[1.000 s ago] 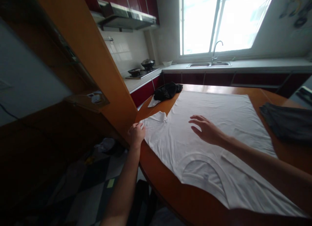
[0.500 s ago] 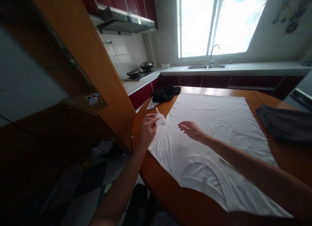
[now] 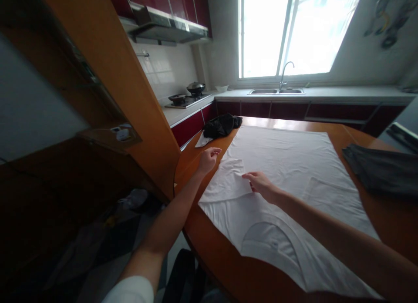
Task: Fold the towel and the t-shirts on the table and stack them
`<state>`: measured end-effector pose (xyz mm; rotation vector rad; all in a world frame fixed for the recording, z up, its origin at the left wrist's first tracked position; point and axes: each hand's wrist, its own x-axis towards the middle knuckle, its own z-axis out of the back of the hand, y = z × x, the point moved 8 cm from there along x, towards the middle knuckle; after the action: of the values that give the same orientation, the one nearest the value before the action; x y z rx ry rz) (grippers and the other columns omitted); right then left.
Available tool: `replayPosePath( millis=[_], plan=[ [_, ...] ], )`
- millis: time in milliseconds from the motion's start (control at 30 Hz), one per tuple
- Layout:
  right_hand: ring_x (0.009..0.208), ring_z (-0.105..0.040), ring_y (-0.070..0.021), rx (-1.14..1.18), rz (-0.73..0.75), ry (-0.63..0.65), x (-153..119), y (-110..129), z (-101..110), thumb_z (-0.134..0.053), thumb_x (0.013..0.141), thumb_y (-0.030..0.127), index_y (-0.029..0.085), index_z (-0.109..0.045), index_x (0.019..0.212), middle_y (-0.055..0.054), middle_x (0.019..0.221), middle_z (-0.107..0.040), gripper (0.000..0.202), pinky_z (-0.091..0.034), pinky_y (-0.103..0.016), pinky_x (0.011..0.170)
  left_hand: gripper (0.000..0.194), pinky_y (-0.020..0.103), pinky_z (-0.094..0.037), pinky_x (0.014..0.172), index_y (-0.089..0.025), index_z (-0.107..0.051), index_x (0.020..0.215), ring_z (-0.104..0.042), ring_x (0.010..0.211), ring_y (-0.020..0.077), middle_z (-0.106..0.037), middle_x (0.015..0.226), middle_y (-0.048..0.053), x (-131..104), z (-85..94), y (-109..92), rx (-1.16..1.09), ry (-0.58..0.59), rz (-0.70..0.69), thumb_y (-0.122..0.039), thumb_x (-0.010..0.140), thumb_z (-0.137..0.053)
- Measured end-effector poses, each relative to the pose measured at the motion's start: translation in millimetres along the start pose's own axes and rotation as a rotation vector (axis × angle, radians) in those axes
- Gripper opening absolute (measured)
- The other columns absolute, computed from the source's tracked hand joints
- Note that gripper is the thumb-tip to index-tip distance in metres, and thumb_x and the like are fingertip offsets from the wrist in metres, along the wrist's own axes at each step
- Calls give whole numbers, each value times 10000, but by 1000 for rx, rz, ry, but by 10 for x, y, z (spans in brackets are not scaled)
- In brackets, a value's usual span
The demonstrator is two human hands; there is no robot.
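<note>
A white T-shirt lies spread on the wooden table, its neckline toward me. One sleeve is folded inward over the body on the left side. My right hand pinches the end of that folded sleeve between thumb and fingers. My left hand hovers by the shirt's left edge, its fingers loosely bent and apart, with nothing seen in them. Another folded sleeve rests on the right part of the shirt, partly behind my right forearm.
Dark grey folded cloth lies at the right of the table. A black garment is heaped at the far left corner. Beyond are a stove with pans, a sink and a window. A wooden partition stands left.
The left sleeve, bunched in my left hand before, now lies folded inward. My right hand has closed on its end, while my left hand has let go and moved slightly up and right.
</note>
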<state>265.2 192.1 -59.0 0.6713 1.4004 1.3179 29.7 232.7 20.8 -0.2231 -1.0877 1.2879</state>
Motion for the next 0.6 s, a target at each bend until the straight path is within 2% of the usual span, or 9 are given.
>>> replayPosePath(
  millis=[67, 167, 300, 400, 500, 600],
  plan=[
    [582, -533, -108, -39, 45, 6, -50, 60, -11, -641, 823, 192, 95, -743, 1087, -22, 695, -632, 299, -410, -201, 526, 286, 348, -584, 893, -163, -769, 945, -729, 931, 205, -780, 989, 80, -33, -89, 158, 33, 37, -10, -53, 829, -532],
    [637, -576, -112, -45, 79, 19, -128, 173, -29, -619, 715, 57, 76, -697, 1230, -36, 763, -679, 520, -459, -205, 588, 311, 356, -544, 997, -176, -778, 1003, -710, 1053, 209, -768, 1100, 78, -167, -229, 181, 41, 153, -98, -76, 843, -531],
    [549, -500, -92, -109, 158, -33, -160, 438, 15, -577, 701, 72, 111, -726, 1221, -16, 707, -670, 542, -416, -204, 541, 351, 378, -432, 1144, -172, -724, 1212, -590, 1299, 228, -656, 1364, 99, -303, -391, 99, 75, 341, -184, -214, 928, -523],
    [549, -489, -95, -119, 202, -75, -158, 602, 69, -563, 710, 95, 117, -744, 1197, -24, 727, -684, 520, -398, -205, 524, 456, 399, -363, 1191, -182, -604, 1392, -445, 1435, 241, -510, 1523, 102, -382, -515, 86, 153, 482, -202, -338, 973, -513],
    [557, -501, -98, -188, 179, -81, -153, 576, 93, -560, 718, 86, 118, -751, 1183, -26, 724, -682, 503, -407, -207, 533, 546, 476, -256, 1231, -185, -488, 1496, -291, 1514, 272, -378, 1604, 132, -477, -629, 129, 299, 598, -209, -418, 1002, -483],
    [528, -498, -98, -322, 101, -29, -150, 382, 67, -572, 735, 69, 121, -748, 1180, -4, 646, -628, 481, -403, -209, 516, 553, 612, -174, 1212, -261, -435, 1529, -177, 1543, 322, -247, 1659, 115, -547, -695, 226, 427, 682, -160, -483, 1022, -443]
  ],
)
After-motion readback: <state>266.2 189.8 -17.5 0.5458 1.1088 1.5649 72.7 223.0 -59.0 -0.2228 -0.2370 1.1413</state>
